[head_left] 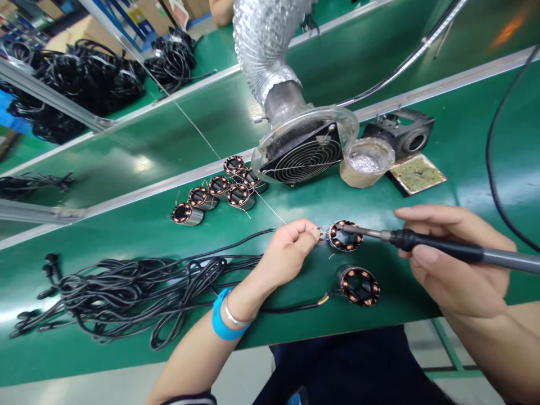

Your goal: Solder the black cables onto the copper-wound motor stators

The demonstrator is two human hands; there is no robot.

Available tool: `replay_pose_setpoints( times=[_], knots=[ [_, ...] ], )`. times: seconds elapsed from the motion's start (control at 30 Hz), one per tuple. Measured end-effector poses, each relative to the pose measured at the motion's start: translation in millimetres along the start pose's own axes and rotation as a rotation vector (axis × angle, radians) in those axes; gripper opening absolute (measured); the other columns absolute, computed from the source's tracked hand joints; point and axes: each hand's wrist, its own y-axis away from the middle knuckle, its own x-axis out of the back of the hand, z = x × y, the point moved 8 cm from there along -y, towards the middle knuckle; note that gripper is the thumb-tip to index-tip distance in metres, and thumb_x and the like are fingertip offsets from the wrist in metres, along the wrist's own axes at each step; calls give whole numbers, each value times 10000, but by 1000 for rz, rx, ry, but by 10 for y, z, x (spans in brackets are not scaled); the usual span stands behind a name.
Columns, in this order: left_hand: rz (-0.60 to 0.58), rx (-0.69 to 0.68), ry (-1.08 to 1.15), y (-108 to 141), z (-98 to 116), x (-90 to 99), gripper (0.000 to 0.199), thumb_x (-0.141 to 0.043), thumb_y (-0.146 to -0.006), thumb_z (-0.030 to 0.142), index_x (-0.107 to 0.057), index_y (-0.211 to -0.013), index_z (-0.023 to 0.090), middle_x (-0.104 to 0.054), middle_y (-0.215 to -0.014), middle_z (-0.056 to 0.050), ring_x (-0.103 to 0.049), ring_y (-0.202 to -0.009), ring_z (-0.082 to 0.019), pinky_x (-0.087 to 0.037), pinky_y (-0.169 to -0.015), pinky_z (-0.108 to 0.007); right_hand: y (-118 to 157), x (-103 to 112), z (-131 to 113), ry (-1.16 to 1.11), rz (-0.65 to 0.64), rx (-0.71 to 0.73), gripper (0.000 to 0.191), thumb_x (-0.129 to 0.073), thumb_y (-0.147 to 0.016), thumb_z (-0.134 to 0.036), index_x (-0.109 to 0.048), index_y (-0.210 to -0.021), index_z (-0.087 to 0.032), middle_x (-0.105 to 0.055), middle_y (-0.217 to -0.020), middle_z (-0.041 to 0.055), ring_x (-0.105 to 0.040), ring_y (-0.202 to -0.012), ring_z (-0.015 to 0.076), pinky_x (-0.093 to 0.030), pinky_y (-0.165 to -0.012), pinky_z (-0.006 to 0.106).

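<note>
My left hand [291,250] pinches the thin wires at the end of a black cable [248,239], just left of a copper-wound stator [346,235]. In my right hand [458,264] is a soldering iron [439,245], its metal tip reaching over that stator's ring. Nearer the table's front edge sits a second stator [360,286], with a black cable and a yellow wire at its left side. A thin strand of solder wire [272,208] runs down from the upper left towards my left hand.
Several stators [218,185] stand by the back rail. A fume extractor [301,157], a solder-filled cup [366,163], a sponge tray [417,173] and an iron holder [403,132] are behind. Tangled black cables [126,292] cover the left. Part of another person's hand [221,11] shows at the top.
</note>
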Motion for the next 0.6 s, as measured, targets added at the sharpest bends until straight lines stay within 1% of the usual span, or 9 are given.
replay_pose_setpoints(
  times=[0.07,0.13,0.27,0.47,0.6],
  knots=[
    [-2,-7,-4,-2,5,2,248,-535,-856,375,-526,-726,165,-355,-556,82,-252,-509,-62,-226,-502,-224,26,-14,66,-32,-8,-19,238,-701,-802,-222,-730,-1038,-216,-624,-679,8,-547,-505,136,-334,-387,275],
    [-2,-7,-7,-5,9,4,241,-533,-854,369,-524,-724,166,-356,-555,83,-251,-507,-63,-230,-506,-225,37,-29,106,-11,-18,-20,179,-698,-809,-221,-724,-986,-211,-647,-725,16,-567,-529,134,-378,-414,269],
    [3,-4,-18,-7,14,6,231,-532,-850,360,-531,-728,165,-355,-558,82,-252,-512,-64,-233,-509,-226,30,-59,127,45,-43,-3,149,-681,-832,-236,-716,-976,-219,-641,-714,10,-560,-533,129,-415,-444,269],
    [6,-9,-33,2,8,7,254,-532,-861,383,-529,-726,168,-352,-562,82,-251,-516,-67,-236,-513,-226,26,-74,102,66,-60,17,136,-680,-825,-235,-710,-957,-225,-646,-709,1,-553,-530,137,-408,-432,279],
    [12,-11,-45,3,15,8,242,-531,-864,372,-533,-733,169,-351,-566,83,-250,-514,-66,-242,-513,-226,26,-78,86,97,-46,3,131,-674,-822,-246,-711,-947,-244,-653,-737,9,-560,-548,154,-427,-457,304]
  ],
)
